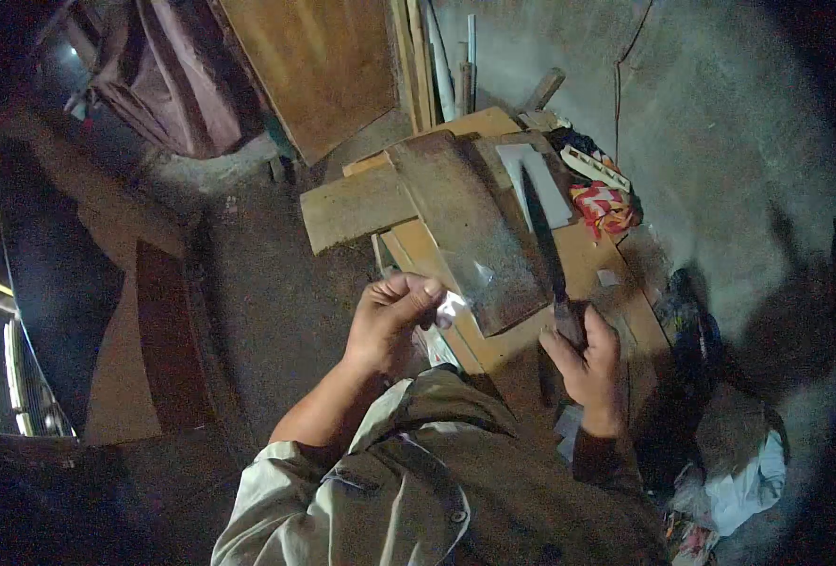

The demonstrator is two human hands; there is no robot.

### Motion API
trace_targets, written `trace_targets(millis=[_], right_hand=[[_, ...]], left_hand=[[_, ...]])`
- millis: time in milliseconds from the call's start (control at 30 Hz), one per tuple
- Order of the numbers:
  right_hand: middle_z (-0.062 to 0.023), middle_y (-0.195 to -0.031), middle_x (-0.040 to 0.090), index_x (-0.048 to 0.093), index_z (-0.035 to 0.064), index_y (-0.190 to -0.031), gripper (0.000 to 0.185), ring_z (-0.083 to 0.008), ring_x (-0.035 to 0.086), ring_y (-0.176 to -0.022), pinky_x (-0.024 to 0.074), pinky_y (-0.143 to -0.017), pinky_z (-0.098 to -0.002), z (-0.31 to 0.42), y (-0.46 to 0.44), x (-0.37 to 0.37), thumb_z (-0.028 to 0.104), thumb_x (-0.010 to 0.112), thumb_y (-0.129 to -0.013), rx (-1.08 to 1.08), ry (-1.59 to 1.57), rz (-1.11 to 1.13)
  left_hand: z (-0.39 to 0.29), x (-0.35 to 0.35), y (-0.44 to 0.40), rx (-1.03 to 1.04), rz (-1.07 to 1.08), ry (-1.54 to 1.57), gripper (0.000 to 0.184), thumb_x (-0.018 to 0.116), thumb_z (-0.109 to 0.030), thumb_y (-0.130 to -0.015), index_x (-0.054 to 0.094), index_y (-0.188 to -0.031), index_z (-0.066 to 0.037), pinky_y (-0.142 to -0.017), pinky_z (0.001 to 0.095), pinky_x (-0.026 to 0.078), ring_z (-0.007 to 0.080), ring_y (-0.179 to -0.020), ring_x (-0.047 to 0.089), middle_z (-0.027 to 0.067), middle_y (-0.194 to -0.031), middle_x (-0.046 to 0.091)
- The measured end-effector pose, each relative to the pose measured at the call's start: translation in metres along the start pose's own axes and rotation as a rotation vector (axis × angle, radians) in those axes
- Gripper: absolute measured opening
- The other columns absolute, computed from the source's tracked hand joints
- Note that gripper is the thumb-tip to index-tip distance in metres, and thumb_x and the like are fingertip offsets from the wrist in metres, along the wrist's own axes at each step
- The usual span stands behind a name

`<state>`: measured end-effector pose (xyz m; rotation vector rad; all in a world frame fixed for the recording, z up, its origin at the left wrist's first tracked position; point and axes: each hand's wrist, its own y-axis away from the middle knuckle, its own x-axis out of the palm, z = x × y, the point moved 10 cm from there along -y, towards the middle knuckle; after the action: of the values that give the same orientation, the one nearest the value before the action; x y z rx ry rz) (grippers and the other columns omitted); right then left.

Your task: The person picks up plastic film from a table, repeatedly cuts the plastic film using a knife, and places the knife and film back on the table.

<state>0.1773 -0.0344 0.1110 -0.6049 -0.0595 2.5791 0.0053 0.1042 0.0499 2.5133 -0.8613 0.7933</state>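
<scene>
My right hand [591, 363] is closed around the handle of a long, dark-bladed knife [542, 226], its blade pointing up and away from me. Over the near left edge of a worn dark board [460, 226], my left hand [391, 319] is closed in a pinch. A small shiny whitish piece [450, 309] shows at its fingertips; its exact kind is unclear. On the board lies a small bright, clear-looking scrap [484, 274]. The knife blade passes beside the board's right edge and in front of a white flat sheet [521, 160].
Under the board are brown panels [639, 300] and a pale plank [352, 209]. A white power strip [595, 168] and a red patterned cloth or packet [606, 208] lie at the right. Wooden sticks [418, 66] lean by the wall. White bags [748, 486] lie lower right.
</scene>
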Motion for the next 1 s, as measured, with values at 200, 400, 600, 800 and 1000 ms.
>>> trace_targets(millis=[200,400,600,800,1000], right_hand=[[-0.0086,-0.075,0.058,0.057,0.0008,-0.09,0.028,-0.0135,0.054,-0.068,0.0441,-0.064,-0.0275,0.001,0.021,-0.004,0.015,0.074,-0.073,0.006,0.31,0.122],[-0.0078,-0.082,0.06,0.057,-0.0033,-0.099,0.034,-0.0137,0.056,-0.073,0.0456,-0.069,-0.0265,-0.011,0.033,-0.005,0.013,0.073,-0.074,-0.002,0.243,0.126],[-0.0092,-0.087,0.061,0.057,-0.004,-0.101,0.037,-0.0142,0.058,-0.078,0.0465,-0.072,-0.0269,-0.037,0.034,-0.002,0.015,0.074,-0.074,0.201,0.12,0.141],[-0.0147,-0.091,0.062,0.056,-0.0043,-0.102,0.041,-0.0197,0.061,-0.082,0.0471,-0.074,-0.0286,-0.03,0.02,0.008,0.019,0.074,-0.074,0.097,0.214,0.148],[-0.0178,-0.093,0.062,0.057,-0.0047,-0.102,0.043,-0.0264,0.062,-0.085,0.0474,-0.075,-0.033,-0.036,0.012,0.015,0.022,0.074,-0.074,0.008,0.285,0.168]], left_hand=[[-0.013,-0.013,-0.007,0.046,-0.053,-0.037,0.014,0.062,-0.017,-0.084,0.062,-0.079,-0.004,-0.054,0.0258,0.046,0.0124,-0.058,0.056,0.0037,-0.07,0.062],[-0.016,-0.022,-0.009,0.072,-0.115,0.015,0.017,0.062,-0.019,-0.084,0.064,-0.082,-0.002,-0.056,0.0227,0.04,0.0114,-0.06,0.057,0.0053,-0.072,0.064],[-0.011,-0.02,-0.006,0.057,-0.059,-0.119,0.015,0.063,-0.018,-0.084,0.064,-0.084,-0.003,-0.058,0.0237,0.042,0.0103,-0.064,0.058,0.0042,-0.073,0.064],[0.024,0.0,0.004,-0.04,0.083,-0.224,0.01,0.063,-0.009,-0.083,0.064,-0.087,0.0,-0.064,0.0265,0.046,0.0127,-0.069,0.059,0.006,-0.078,0.065],[0.042,0.005,0.011,-0.1,0.154,-0.309,0.01,0.062,-0.009,-0.085,0.064,-0.086,0.001,-0.07,0.0263,0.047,0.012,-0.077,0.059,0.0048,-0.079,0.064]])
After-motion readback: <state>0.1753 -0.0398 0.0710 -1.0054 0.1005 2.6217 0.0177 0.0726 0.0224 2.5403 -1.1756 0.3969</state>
